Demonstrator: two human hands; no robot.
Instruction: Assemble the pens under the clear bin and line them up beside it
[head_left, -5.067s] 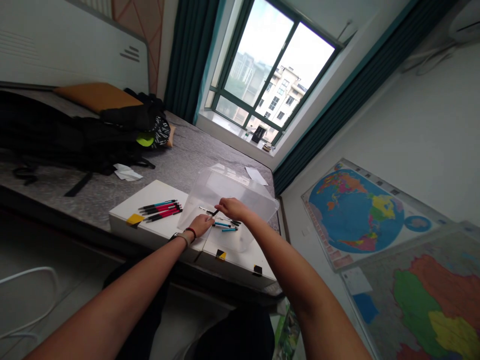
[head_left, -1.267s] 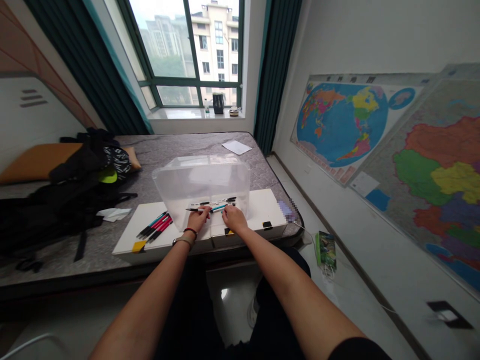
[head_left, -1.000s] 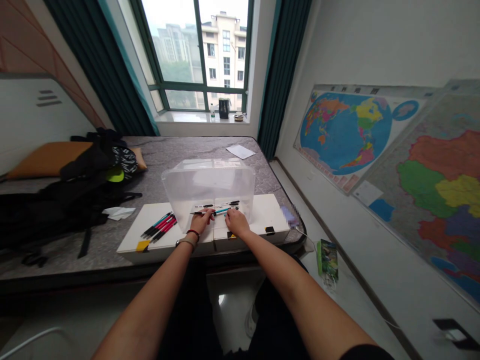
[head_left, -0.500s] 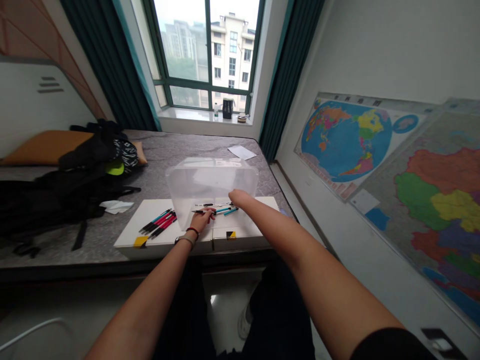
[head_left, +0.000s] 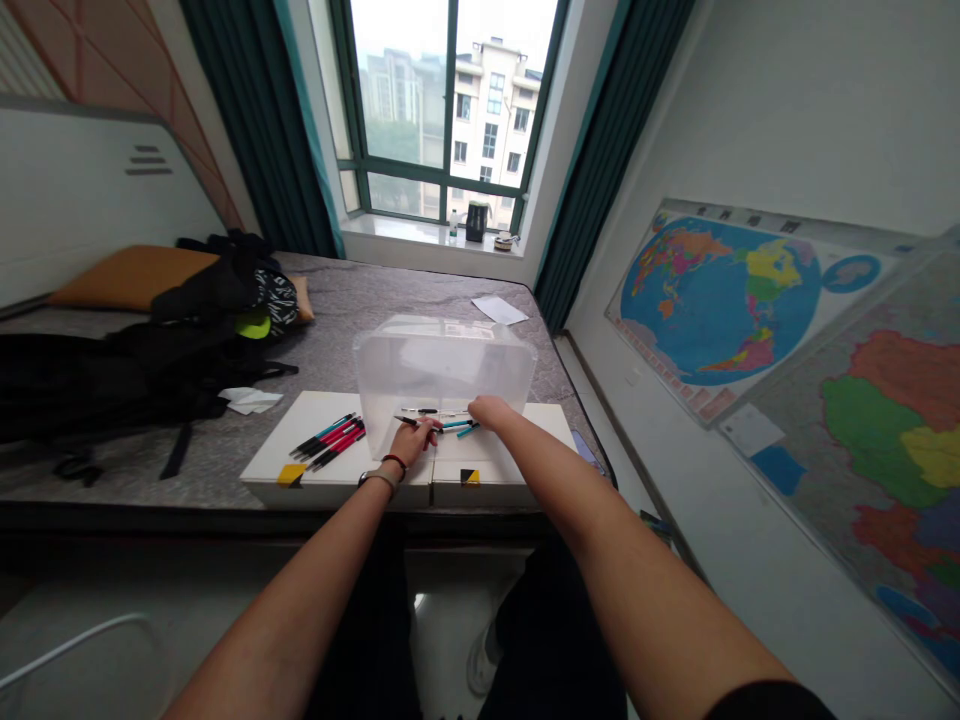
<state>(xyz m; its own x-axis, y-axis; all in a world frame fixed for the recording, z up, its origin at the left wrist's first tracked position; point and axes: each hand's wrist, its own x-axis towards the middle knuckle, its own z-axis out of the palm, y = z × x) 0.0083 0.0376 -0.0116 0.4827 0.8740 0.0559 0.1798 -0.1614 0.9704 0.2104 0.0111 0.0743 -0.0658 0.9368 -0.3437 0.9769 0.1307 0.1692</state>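
A clear plastic bin (head_left: pixel 442 365) lies on its side on white boxes (head_left: pixel 270 450), its opening toward me. My left hand (head_left: pixel 412 440) is at the bin's opening, its fingers closed on a black pen (head_left: pixel 406 420). My right hand (head_left: pixel 489 410) reaches into the right part of the opening; its fingers are hidden from view. Between the hands are blue pens (head_left: pixel 457 425), and black and clear pens (head_left: pixel 427 411) lie behind them. Left of the bin, several red, black and blue pens (head_left: pixel 328 442) lie side by side on the box.
Black bags and clothes (head_left: pixel 112 380) cover the left of the grey mattress (head_left: pixel 330 300), by a crumpled tissue (head_left: pixel 251 400). A white paper (head_left: pixel 500 310) lies behind the bin. Maps (head_left: pixel 720 290) hang on the right wall.
The view has shifted, so the scene appears further right. My right hand has come slightly nearer the blue pens; my left hand still holds the black pen.
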